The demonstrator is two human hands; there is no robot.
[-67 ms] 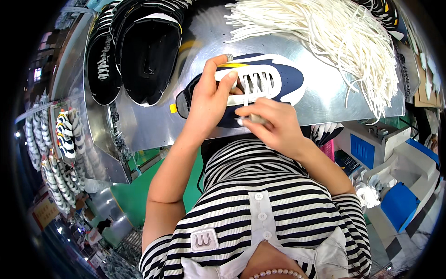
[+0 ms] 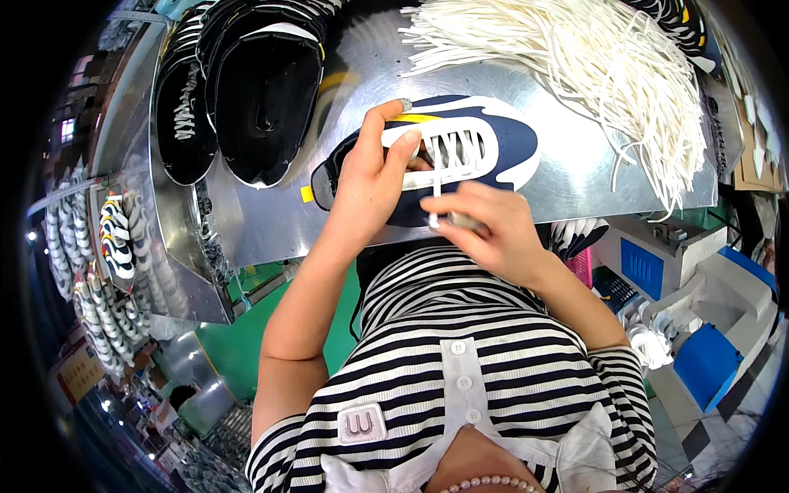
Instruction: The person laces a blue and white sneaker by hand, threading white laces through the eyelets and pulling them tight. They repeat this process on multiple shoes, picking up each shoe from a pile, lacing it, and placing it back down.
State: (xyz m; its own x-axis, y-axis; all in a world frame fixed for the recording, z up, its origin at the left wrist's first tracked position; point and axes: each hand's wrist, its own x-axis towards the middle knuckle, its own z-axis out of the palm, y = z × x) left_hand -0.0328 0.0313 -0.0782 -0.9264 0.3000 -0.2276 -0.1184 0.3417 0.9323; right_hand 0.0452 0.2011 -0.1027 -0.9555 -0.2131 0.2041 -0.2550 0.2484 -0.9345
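A navy, white and yellow shoe upper lies on the metal table, toe to the right, with white lacing across its eyelets. My left hand grips it at the opening: the thumb reaches inside and the index finger lies along the far side. From the eyelets a white shoelace runs toward me, pulled straight, into the pinched fingers of my right hand. A greyish, narrow thing also shows in that hand, too blurred to name. The heel end carries a yellow tab.
A big heap of white laces covers the table's far right. Stacked black shoe uppers stand at the far left. The metal table ends just before my body. A grey and blue machine is at the right.
My right hand has shifted slightly right and toward me, drawing the shoelace with it. My left hand and the shoe upper stay almost where they were.
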